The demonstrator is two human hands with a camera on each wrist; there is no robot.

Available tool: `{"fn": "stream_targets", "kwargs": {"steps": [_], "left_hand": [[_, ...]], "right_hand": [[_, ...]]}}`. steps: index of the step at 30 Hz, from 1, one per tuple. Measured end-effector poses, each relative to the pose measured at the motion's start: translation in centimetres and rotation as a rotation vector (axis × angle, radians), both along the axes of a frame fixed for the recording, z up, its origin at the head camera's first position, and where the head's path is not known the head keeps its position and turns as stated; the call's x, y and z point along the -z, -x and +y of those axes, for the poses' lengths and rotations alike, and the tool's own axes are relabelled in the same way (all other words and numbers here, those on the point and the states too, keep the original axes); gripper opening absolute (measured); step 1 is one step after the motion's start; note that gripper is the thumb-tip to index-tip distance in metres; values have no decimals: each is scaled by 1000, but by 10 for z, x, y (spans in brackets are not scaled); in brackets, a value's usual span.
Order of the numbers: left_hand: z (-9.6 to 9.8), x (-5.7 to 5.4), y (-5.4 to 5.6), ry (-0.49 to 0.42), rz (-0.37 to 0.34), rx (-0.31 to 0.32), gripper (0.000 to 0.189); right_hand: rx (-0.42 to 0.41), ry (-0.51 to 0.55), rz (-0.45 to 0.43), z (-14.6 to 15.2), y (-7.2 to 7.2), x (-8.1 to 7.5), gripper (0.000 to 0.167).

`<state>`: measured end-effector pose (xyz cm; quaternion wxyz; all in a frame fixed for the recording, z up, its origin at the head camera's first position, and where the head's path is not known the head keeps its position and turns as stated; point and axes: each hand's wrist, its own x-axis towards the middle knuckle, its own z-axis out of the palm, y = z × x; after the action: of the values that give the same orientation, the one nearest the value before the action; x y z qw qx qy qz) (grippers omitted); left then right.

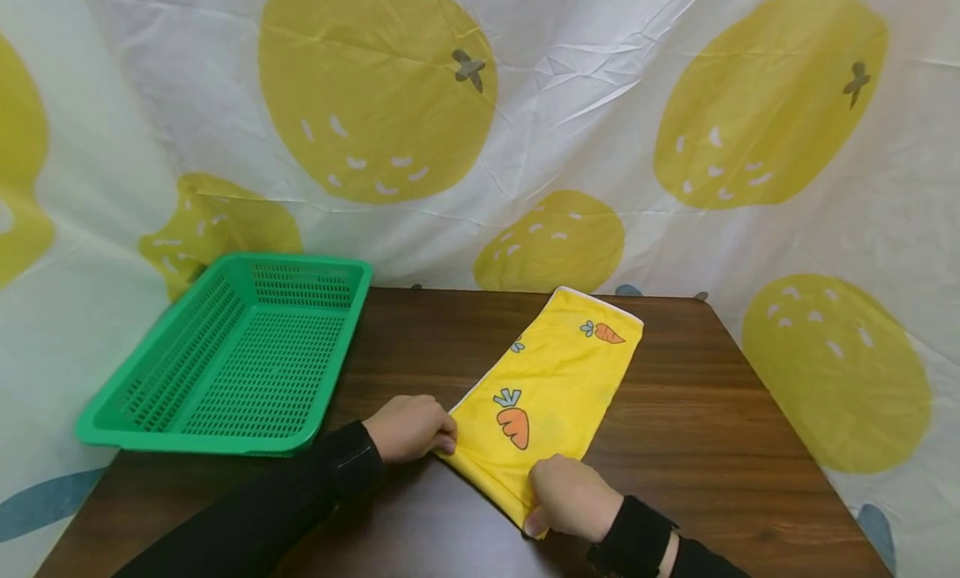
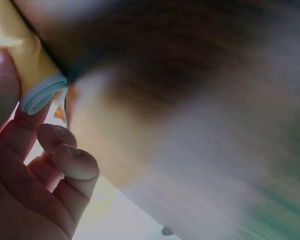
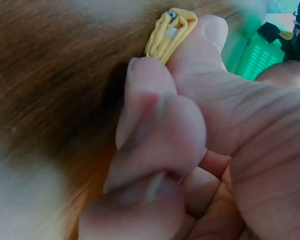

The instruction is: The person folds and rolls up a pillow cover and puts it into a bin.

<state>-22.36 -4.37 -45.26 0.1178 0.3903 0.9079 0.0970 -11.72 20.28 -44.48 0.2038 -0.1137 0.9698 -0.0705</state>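
A yellow cloth (image 1: 555, 378) printed with orange carrots lies slantwise on the table as a long strip with white edging. My left hand (image 1: 412, 429) pinches its near left corner; in the left wrist view the rolled edge of the cloth (image 2: 37, 75) sits between thumb and fingers. At the near right corner, my right hand (image 1: 573, 496) grips the same edge. The right wrist view shows the layered end of the cloth (image 3: 171, 35) between thumb and index finger. The near edge is turned over between both hands.
A green plastic basket (image 1: 352, 344) with slotted walls stands at the back left of the brown wooden table (image 1: 690, 444). Behind the table hangs a white curtain (image 1: 570, 77) with yellow fruit prints.
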Motion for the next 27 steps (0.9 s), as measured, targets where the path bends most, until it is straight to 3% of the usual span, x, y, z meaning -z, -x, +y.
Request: {"fn": "stream_targets", "kwargs": {"steps": [3,9,11,14,17,20,24,27], "left_hand": [[6,-6,0,35,-31,-9,17],[20,-15,2,130,-49,-43,25],[26,-14,4,178,-18,-40,28],[34,-11,3,234,84,-18,28],[37,-11,-1,249,205,25,27],[35,-13,-9,228,302,112,17],[27,-15,-17,194,351,241,5],[16,-13,-19,161,347,295,7]], "right_hand": [[-11,-12,10,2,1,8,40],[26,-12,11,-3,-4,-3,41],[44,-17,14,-6,-5,-11,43],[38,-38,31,-8,-6,-13,44],[24,-25,45,-8,-6,-12,44],[9,32,49,-8,-8,-11,41],[-10,95,76,-10,-14,-12,38],[-38,82,133,-12,-21,-13,38]]}}
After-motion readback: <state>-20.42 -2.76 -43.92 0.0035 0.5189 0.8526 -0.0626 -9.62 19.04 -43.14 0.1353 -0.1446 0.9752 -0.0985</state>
